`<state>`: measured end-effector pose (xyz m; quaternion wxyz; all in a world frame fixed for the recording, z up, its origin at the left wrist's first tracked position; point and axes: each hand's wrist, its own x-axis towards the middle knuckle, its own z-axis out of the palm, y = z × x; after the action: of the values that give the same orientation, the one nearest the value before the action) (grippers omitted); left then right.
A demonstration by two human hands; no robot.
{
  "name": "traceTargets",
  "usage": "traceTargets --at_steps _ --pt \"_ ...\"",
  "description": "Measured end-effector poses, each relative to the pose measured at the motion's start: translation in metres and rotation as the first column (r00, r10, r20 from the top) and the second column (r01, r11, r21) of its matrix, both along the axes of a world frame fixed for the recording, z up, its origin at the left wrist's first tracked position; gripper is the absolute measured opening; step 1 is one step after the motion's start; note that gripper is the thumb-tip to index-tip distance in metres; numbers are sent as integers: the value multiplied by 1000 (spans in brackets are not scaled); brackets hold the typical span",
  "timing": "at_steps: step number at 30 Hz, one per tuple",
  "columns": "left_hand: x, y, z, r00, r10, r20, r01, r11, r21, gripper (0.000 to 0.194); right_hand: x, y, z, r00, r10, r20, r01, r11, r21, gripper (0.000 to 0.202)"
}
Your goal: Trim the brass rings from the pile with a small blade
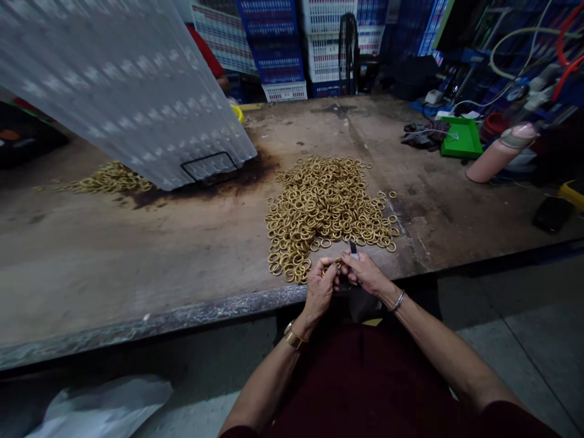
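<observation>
A heap of brass-coloured rings (326,194) lies on the wooden table, just beyond my hands. Close to the table's front edge, my left hand (320,286) is closed, pinching a brass ring (338,261) at the fingertips. My right hand (366,274) meets it from the other side, its fingers curled against the same ring. A small flat blade-like tool (353,248) with a dark end sticks up out of the right hand; its lower part is hidden by the fingers. A few loose rings lie close in front of both hands.
Left of the heap stands a large translucent ribbed panel (137,91), with a smaller ring pile (114,177) beside it. A green tray (462,137) and a pink cylinder (502,153) sit at the right. Stacked crates (274,45) and a black fan (348,55) are behind the table.
</observation>
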<state>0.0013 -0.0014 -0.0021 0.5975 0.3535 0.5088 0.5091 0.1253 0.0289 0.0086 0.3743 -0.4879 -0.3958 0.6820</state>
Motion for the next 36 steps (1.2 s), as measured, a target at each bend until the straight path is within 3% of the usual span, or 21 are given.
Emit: traceTargets --at_steps 5,8,12,16,20,24,27,29,32,36 --pt "0 0 0 999 -21 30 22 1000 -18 38 4 7 2 980 -1 197 -29 989 148 28" --pt "0 1 -1 998 -36 51 36 999 -7 38 6 11 2 924 -28 381 -99 946 310 21" --pt "-2 2 1 998 -50 37 51 998 -27 39 7 12 -1 858 -37 512 -197 897 396 20" --pt "-4 3 6 996 -89 -8 88 994 -59 40 8 11 0 822 -52 566 -261 850 458 18" --pt "-5 3 8 993 -118 -17 116 990 -75 37 9 11 1 817 -43 575 -283 839 465 19" --pt "-6 2 6 984 -120 131 134 986 -104 36 9 13 -4 846 -32 532 -247 861 445 18" --pt "-6 1 8 962 -75 263 115 983 -140 38 10 13 -6 841 -100 532 -186 870 457 16" --pt "-6 1 9 947 -41 318 94 984 -154 39 12 11 -7 793 -153 590 -205 845 495 15" --pt "-6 2 9 931 -10 366 68 987 -145 40 14 5 -8 680 -161 715 -363 773 520 16" --pt "-5 2 9 930 5 368 48 990 -136 40 14 -4 -6 479 -111 870 -577 707 408 17"
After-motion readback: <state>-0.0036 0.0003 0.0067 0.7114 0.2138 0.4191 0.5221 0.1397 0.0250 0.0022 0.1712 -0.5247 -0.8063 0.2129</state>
